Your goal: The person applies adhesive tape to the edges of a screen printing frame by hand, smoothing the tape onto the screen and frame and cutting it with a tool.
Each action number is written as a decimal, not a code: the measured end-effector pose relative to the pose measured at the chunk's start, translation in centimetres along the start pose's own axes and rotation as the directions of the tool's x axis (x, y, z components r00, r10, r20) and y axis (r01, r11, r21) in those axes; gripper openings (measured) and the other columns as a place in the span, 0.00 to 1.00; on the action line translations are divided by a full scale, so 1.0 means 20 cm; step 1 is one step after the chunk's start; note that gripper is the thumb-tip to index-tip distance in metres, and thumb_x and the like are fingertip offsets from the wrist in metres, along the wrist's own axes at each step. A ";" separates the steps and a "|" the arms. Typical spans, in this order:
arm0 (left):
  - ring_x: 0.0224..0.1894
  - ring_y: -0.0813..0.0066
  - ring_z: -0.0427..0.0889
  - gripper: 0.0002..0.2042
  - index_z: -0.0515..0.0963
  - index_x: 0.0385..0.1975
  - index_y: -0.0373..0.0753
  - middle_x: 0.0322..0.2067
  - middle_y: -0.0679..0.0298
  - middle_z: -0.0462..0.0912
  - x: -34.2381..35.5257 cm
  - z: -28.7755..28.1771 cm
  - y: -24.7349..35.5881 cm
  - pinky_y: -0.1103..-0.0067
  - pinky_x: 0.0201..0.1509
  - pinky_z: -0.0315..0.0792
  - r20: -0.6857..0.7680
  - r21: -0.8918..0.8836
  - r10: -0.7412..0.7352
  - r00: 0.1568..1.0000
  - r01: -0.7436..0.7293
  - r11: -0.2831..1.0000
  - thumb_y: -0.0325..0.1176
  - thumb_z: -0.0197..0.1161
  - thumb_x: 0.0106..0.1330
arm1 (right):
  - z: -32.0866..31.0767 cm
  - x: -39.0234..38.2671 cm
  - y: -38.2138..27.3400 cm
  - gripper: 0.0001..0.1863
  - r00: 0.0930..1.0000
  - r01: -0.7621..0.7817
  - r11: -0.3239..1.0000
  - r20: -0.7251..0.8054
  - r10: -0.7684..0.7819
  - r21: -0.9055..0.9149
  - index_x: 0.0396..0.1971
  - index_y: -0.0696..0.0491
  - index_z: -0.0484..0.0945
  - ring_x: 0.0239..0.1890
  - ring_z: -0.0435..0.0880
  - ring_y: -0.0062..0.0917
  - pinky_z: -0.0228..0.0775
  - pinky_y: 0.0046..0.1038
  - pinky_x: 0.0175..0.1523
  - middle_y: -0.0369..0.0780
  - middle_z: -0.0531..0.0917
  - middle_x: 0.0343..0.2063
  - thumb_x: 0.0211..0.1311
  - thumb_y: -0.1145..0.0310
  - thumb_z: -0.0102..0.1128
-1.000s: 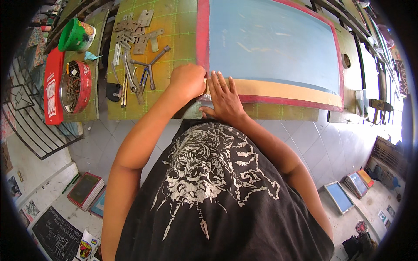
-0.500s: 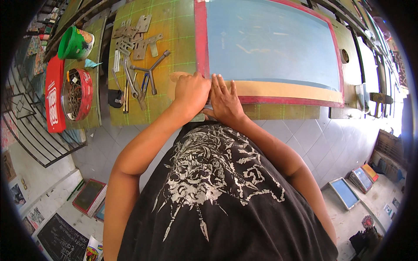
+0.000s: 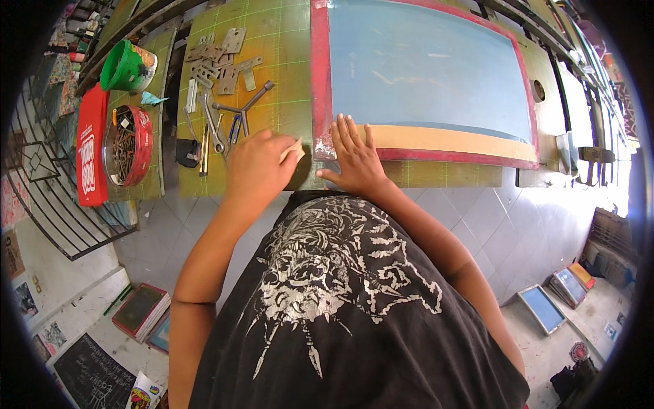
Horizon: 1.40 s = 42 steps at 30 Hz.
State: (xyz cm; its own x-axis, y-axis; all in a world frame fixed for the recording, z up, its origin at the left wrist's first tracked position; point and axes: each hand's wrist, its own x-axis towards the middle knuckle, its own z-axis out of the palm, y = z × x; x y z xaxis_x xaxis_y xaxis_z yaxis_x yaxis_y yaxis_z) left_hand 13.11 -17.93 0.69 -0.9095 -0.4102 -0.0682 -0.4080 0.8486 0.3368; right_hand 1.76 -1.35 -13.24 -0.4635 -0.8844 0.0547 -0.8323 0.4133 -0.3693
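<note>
A screen-printing frame with red edges (image 3: 319, 82) and blue mesh (image 3: 429, 68) lies on the green-gridded board (image 3: 286, 41). Tan tape (image 3: 449, 142) runs along the near side of its mesh. My left hand (image 3: 262, 167) is closed on a crumpled piece of tan tape (image 3: 293, 151), held left of the frame's near-left corner. Flat on that corner and the tape's left end rests my right hand (image 3: 357, 157), fingers spread, holding nothing. Whitish, scuffed red paint shows at the corner, beside my right fingers.
Metal brackets (image 3: 228, 71), a three-armed wrench (image 3: 244, 109) and other hand tools lie left of the frame. Further left stand a green bucket (image 3: 128, 67), a round red tin of screws (image 3: 141, 146) and a red box (image 3: 90, 146). Tiled floor (image 3: 470, 218) shows below the board.
My left hand has pulled away leftward from the frame's corner, carrying the tan tape piece. The corner's red surface is now uncovered. My right hand stays at the corner, its thumb now more visible.
</note>
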 end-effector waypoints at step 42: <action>0.35 0.78 0.79 0.10 0.80 0.41 0.26 0.33 0.61 0.83 0.02 0.17 0.32 0.79 0.42 0.74 -0.031 -0.541 -0.295 0.955 0.232 0.809 0.25 0.63 0.62 | -0.83 -1.28 1.96 0.43 0.715 -0.699 0.672 -0.250 0.653 -0.244 0.71 0.60 0.50 0.76 0.46 0.42 0.38 0.44 0.76 0.51 0.53 0.72 0.70 0.41 0.42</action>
State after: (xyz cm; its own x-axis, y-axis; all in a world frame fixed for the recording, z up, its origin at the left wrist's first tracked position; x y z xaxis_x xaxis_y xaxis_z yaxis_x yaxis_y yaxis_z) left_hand 9.92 -11.64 -0.31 -0.7459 -0.6522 -0.1350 -0.4973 0.4105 0.7644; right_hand -24.10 41.12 -13.68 -0.9508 -0.3083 0.0301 -0.3096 0.9489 -0.0605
